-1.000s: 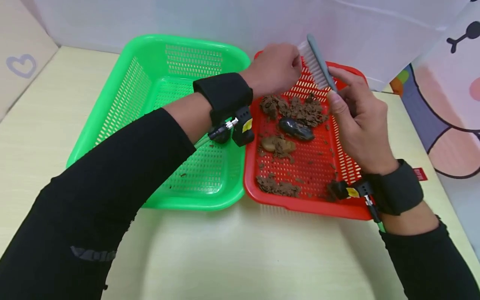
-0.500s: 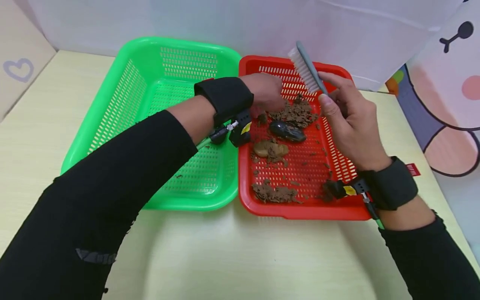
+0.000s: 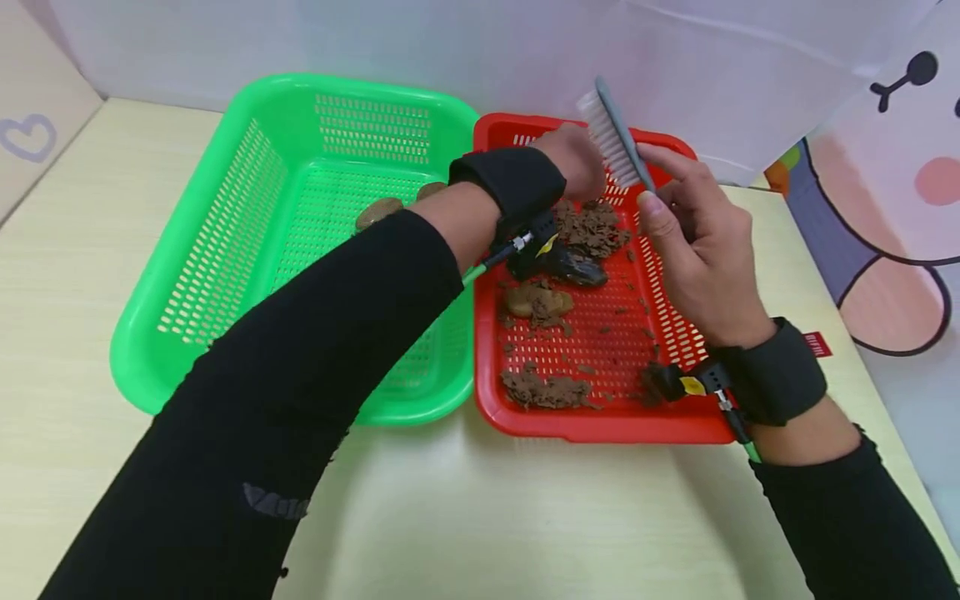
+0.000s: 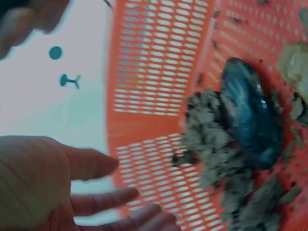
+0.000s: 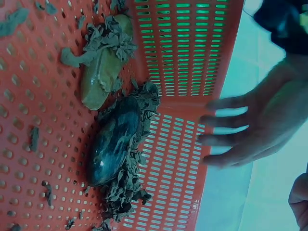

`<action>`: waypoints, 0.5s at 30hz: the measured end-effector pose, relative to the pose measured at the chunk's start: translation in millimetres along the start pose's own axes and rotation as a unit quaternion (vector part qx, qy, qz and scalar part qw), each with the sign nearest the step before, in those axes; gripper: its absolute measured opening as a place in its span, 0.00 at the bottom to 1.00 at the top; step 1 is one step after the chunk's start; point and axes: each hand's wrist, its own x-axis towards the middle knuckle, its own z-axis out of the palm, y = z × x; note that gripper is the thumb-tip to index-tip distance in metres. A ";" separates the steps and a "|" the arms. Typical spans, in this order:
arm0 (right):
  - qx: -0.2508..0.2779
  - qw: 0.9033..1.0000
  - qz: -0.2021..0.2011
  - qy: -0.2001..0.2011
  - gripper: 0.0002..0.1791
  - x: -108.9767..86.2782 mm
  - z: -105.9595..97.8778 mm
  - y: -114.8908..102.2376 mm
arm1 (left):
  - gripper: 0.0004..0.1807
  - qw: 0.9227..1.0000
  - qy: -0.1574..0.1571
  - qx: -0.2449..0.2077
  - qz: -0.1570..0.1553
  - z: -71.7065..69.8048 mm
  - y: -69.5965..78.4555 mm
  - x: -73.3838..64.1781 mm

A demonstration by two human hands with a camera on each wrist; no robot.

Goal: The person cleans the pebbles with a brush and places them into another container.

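My right hand [image 3: 705, 242] pinches the handle end of a small brush [image 3: 609, 137] with a grey back and white bristles, held up over the right back of the red basket [image 3: 600, 427]. My left hand [image 3: 576, 162] hovers at that basket's back side, beside the bristles in the head view. Its fingers stretch out with nothing between them in the right wrist view. Below lie a glossy dark stone [image 4: 250, 113], a tan stone [image 5: 103, 72] partly covered with brown mud, and crumbly brown mud [image 3: 592, 229]. The left wrist hides part of the dark stone in the head view.
A green basket [image 3: 127, 358] stands against the red one on the left; brownish stones [image 3: 378, 210] lie in it, partly behind my left arm. More mud [image 3: 547, 389] sits at the red basket's front. A white wall [image 3: 525, 50] rises close behind both.
My left hand dipped left and down toward the mud, then moved back right and up toward the brush. Stones in the green basket came into sight. My right hand keeps hold of the brush.
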 end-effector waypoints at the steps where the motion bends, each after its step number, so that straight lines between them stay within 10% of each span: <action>1: -0.001 1.000 -0.001 -0.002 0.22 -0.3 0.3 -0.3 | 0.12 1.000 0.003 -0.005 0.009 7.8 -2.6 10.3; 2: -0.002 1.000 -0.001 -0.004 0.22 -0.5 0.3 -0.3 | 0.13 1.000 -0.007 0.002 0.010 13.0 -2.2 16.6; 5: -0.007 1.000 -0.006 -0.011 0.22 -0.5 0.3 0.3 | 0.22 0.997 -0.040 0.059 0.020 60.0 -20.1 93.6; 9: -0.017 1.000 -0.011 -0.017 0.22 0.5 -1.4 1.5 | 0.66 0.982 -0.075 0.170 0.016 127.7 -46.4 216.9; 10: -0.019 1.000 -0.010 -0.019 0.23 0.7 -1.7 1.7 | 0.70 0.980 -0.083 0.181 0.009 132.7 -46.5 224.8; 12: -0.026 0.999 -0.005 -0.022 0.23 0.9 -2.3 2.3 | 0.73 0.979 -0.067 0.193 0.014 132.2 -39.8 209.3; 15: -0.030 0.999 0.002 -0.026 0.23 0.2 -2.6 3.2 | 0.58 0.980 -0.065 0.182 0.035 100.6 -12.1 118.7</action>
